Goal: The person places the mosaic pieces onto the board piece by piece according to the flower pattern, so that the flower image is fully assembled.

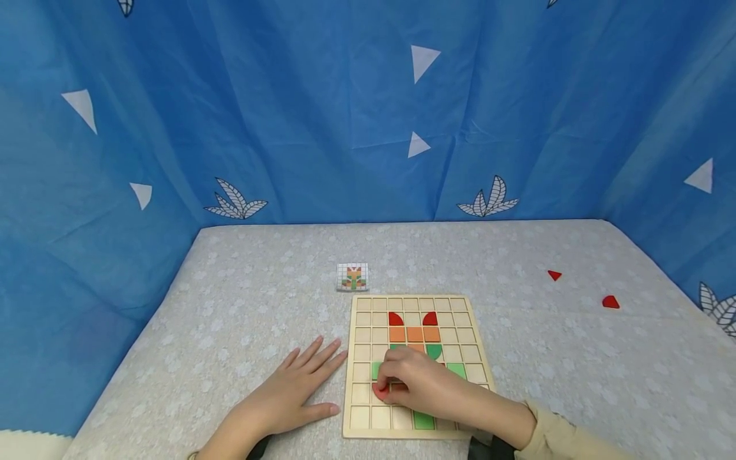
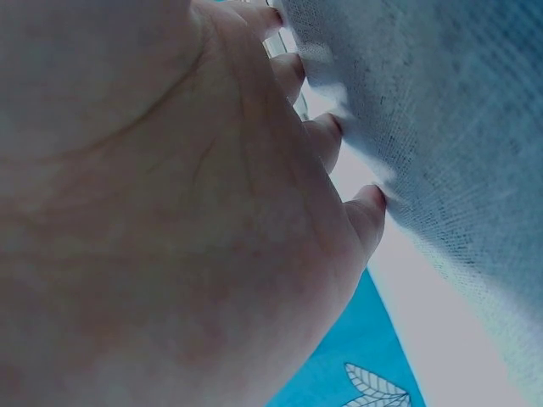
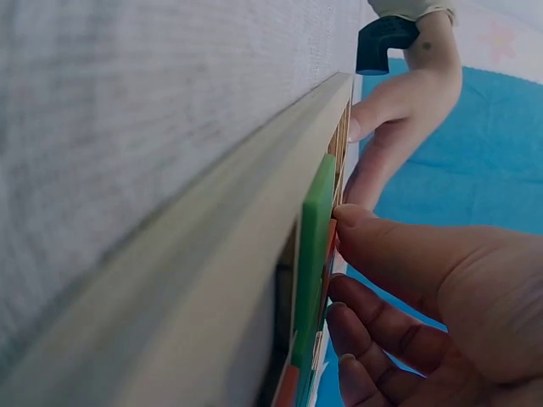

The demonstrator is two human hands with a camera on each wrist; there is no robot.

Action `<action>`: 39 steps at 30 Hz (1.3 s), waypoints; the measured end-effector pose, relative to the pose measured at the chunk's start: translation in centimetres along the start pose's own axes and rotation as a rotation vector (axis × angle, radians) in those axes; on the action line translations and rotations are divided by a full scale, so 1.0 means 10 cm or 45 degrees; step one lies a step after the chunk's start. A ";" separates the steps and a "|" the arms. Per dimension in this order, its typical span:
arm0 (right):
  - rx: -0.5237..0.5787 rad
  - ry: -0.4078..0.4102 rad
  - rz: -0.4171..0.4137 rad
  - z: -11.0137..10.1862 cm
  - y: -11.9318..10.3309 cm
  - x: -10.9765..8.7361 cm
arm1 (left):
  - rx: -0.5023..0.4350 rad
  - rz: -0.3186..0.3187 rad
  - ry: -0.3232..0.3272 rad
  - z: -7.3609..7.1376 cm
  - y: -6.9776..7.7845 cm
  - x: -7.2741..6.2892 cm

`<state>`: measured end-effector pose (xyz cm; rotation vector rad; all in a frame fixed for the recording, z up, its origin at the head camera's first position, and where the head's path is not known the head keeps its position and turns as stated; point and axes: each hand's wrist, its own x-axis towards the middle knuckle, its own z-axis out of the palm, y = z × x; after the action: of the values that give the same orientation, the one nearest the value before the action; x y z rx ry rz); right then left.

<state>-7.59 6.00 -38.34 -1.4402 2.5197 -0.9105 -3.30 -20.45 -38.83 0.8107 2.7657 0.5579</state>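
Observation:
My right hand (image 1: 422, 382) is over the lower part of a wooden grid board (image 1: 361, 418). Its thumb and fingertips pinch a red rounded piece (image 1: 379, 392) at a cell left of the middle. In the right wrist view, the thumb (image 3: 386, 254) is close to the board's surface, beside a green piece (image 3: 316, 229). Flat on the tablecloth left of the board lies my left hand (image 1: 293, 390), its fingers spread and straight. Red quarter rounds (image 1: 430, 319), orange squares (image 1: 414, 334) and green pieces (image 1: 457, 370) sit in the board; the right hand hides some cells.
Beyond the board lies a small pattern card (image 1: 352, 276) with a coloured grid picture. To the right are a loose red triangle (image 1: 554, 275) and a loose red rounded piece (image 1: 611, 302). A blue curtain (image 1: 345, 115) surrounds the table's back and sides.

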 end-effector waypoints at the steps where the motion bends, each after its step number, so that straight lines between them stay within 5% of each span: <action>1: -0.006 0.005 -0.004 0.00 0.00 0.00 | 0.000 0.000 -0.002 0.00 0.00 0.00; 12: -0.124 -0.007 -0.060 -0.02 -0.01 0.02 | 0.000 0.005 -0.008 -0.01 -0.01 0.01; 18: -0.039 0.003 -0.018 -0.31 0.00 -0.03 | 0.002 0.003 0.006 -0.01 0.00 0.01; 27: -0.038 0.275 0.359 -0.97 0.34 -0.44 | 0.007 0.015 0.003 0.01 0.00 0.00; 30: -0.103 0.405 0.448 -1.18 0.61 -0.70 | 0.005 0.021 0.011 0.00 -0.01 0.00; 33: -0.170 0.558 0.543 -1.37 1.19 -1.09 | 0.003 0.019 0.018 0.00 -0.02 0.01; 37: -0.269 0.698 0.801 -1.57 2.11 -1.75 | 0.000 0.016 0.002 0.01 -0.03 0.01; 39: -0.283 0.686 0.962 -1.68 2.33 -2.00 | 0.006 0.024 -0.002 0.01 -0.04 0.02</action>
<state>-20.25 38.49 -41.28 -0.1591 3.2244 -0.9528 -3.59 -20.63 -39.13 0.8389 2.7617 0.5547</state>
